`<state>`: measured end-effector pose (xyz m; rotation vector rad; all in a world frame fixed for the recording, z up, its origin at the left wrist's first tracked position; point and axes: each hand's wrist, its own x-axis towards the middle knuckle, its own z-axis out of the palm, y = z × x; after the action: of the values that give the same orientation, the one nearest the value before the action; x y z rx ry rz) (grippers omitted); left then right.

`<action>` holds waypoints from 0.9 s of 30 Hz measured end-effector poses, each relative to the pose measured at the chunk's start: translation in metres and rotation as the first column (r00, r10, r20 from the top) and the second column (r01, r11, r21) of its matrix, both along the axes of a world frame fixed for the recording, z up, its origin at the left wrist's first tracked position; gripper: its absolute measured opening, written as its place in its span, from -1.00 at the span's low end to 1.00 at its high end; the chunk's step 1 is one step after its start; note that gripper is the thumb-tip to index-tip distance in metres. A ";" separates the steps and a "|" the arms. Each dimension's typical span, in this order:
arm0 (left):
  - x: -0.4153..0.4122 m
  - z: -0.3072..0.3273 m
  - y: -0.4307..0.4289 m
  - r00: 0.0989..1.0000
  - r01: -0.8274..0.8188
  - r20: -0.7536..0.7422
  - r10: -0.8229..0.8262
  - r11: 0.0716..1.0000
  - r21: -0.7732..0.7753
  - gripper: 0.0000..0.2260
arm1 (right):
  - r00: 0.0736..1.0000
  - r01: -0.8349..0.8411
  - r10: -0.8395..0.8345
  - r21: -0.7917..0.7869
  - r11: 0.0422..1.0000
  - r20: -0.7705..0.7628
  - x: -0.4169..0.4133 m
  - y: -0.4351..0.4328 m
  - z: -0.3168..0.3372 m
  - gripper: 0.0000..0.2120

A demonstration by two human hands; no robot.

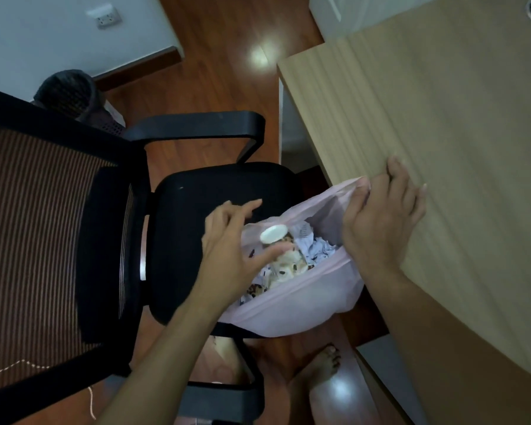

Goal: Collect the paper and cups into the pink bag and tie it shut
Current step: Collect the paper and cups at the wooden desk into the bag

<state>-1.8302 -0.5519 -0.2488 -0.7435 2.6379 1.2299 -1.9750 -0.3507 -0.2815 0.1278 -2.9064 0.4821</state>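
The pink bag (301, 305) hangs open between the chair seat and the desk edge. Inside lie crumpled white paper (314, 250) and patterned paper cups (284, 265); one cup shows its white base (273, 234) upward. My right hand (380, 222) pinches the bag's far rim against the desk edge and holds it up. My left hand (230, 250) hovers at the bag's near side with fingers spread, its thumb across the upturned cup; whether it grips the cup is unclear.
A black office chair (196, 228) with armrests stands to the left, the bag resting against its seat. The light wooden desk (442, 133) fills the right. A dark mesh bin (68, 93) sits by the wall. Bare feet (322, 363) stand on the wooden floor.
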 end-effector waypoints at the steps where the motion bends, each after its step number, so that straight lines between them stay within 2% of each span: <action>1: 0.004 -0.007 -0.004 0.999 -0.052 0.008 0.053 0.998 -0.038 -0.17 | 1.000 -0.001 0.001 -0.001 1.000 0.000 0.000 0.000 0.000 -0.72; 4: 0.020 -0.030 -0.022 0.962 -0.097 0.241 0.129 0.985 -0.140 -0.15 | 1.000 0.005 -0.005 -0.003 1.000 0.004 0.000 0.000 0.000 -0.68; 5: 0.026 -0.038 -0.028 0.949 -0.102 0.285 0.136 0.986 -0.132 -0.30 | 1.000 0.002 -0.002 -0.009 1.000 0.006 0.000 0.000 0.000 -0.67; 7: 0.036 -0.042 -0.036 0.960 -0.135 0.230 0.162 0.983 -0.127 -0.80 | 1.000 -0.016 0.016 -0.034 0.999 0.001 0.001 0.002 0.000 -0.66; 11: 0.039 -0.021 -0.035 0.957 -0.279 0.061 0.284 0.957 -0.078 -0.55 | 0.998 -0.053 0.055 -0.082 0.995 0.013 0.001 0.005 0.001 -0.61; 14: 0.044 0.015 -0.036 0.940 -0.337 0.034 0.338 0.941 -0.029 -0.45 | 0.991 -0.072 0.099 -0.250 0.966 0.095 0.001 0.017 0.009 -0.63; 16: 0.049 0.044 -0.035 0.937 -0.349 0.007 0.349 0.937 0.023 -0.44 | 0.979 -0.079 0.144 -0.379 0.922 0.146 0.007 0.035 0.022 -0.61; 18: 0.051 0.082 -0.033 0.947 -0.314 -0.048 0.316 0.948 0.053 -0.41 | 0.975 -0.047 0.138 -0.445 0.895 0.176 0.020 0.052 0.046 -0.57; 21: 0.049 0.143 -0.028 0.946 -0.295 -0.123 0.299 0.954 0.051 -0.41 | 0.966 0.021 0.098 -0.449 0.894 0.240 0.043 0.069 0.098 -0.59; 24: 0.040 0.204 -0.027 0.920 -0.306 -0.212 0.331 0.941 0.141 -0.41 | 0.971 -0.009 0.117 -0.462 0.887 0.206 0.050 0.080 0.160 -0.55; 27: 0.024 0.265 -0.017 0.900 -0.278 -0.267 0.346 0.925 0.260 -0.58 | 0.974 -0.002 0.115 -0.501 0.865 0.196 0.043 0.096 0.225 -0.50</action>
<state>-1.8057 -0.5685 0.0159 -1.0447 2.6204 1.8255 -1.9322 -0.2552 -0.0565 0.0902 -2.8727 1.3167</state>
